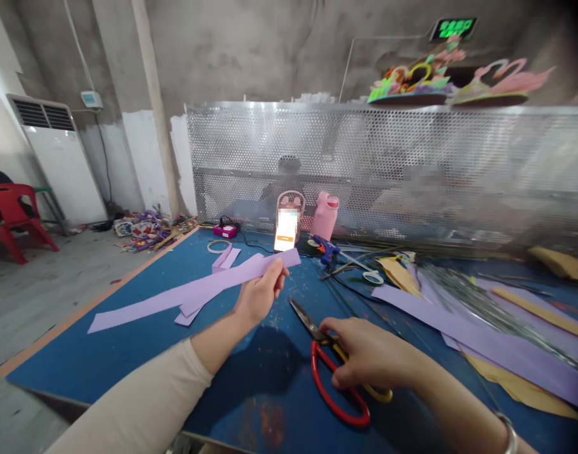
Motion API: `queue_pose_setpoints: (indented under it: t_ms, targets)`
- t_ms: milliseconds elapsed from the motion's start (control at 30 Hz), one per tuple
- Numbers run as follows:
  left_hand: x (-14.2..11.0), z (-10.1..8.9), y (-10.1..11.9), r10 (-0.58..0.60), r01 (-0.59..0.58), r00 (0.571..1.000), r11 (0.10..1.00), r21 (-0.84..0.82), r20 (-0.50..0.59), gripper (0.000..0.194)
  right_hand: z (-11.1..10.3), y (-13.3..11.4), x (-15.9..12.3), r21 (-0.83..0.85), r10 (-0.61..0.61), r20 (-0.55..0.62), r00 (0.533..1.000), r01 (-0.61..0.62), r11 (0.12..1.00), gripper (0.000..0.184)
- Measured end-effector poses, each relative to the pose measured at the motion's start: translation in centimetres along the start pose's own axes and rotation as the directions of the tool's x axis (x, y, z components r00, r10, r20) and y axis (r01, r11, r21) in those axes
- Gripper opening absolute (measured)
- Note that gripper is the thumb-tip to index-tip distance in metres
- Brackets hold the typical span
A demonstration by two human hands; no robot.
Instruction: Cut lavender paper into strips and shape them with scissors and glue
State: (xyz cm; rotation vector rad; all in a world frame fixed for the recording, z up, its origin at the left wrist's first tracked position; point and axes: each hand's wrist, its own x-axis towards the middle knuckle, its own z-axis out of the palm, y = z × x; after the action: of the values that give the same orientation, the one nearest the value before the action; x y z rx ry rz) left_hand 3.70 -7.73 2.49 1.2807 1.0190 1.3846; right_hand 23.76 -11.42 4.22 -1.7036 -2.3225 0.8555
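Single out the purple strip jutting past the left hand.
The long strip in the grip of the left hand; its end shows beyond. Nearby purple pieces stop left of that hand, and the strips on the right lie apart.

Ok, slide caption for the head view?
Left hand holding a lilac strip, right hand at the scissors, above a blue table.
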Motion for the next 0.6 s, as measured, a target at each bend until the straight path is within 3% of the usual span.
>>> queue_pose_setpoints:
  t_ms: [100, 267, 367, 467, 600]
  targets:
    - [-0.2, 0.1, 0.3, 0.018, -0.019, 0.999, 0.999, -0.027, -0.028, 0.045, 0.0, 0.8, 1.5, 0.431, 0.049, -0.073, 0.996, -0.013, 0.902, 0.021]
    - [-0.6, 0.6, 0.4, -0.031, 0.032, 0.998, 1.000, 0.002, -0.057, 0.042, 0.0, 0.4, 2.4, 0.768, 0.029, -0.197, 0.980, 0.136, 0.625, 0.038]
    - [-1.4, 1.2, -0.3, -0.086, 0.085, 0.996, 0.994, 0.073, 0.020, 0.042, 1.0, -0.6, 2.3, 0.842, 0.043, -0.280, 0.959, 0.224, 0.492, 0.046]
    - [-2.4, 1.8, -0.8, -0.083, 0.060, 0.989, 0.982, 0.178, 0.123, 0.043, 1.9, -1.3, 2.1, 0.878, 0.060, -0.319, 0.946, 0.270, 0.395, 0.050]
    - [-2.9, 2.0, -0.3, -0.121, 0.084, 0.981, 0.970, 0.228, 0.151, 0.044, 1.9, -1.4, 1.9, 0.859, 0.057, -0.425, 0.903, 0.383, 0.339, 0.049]
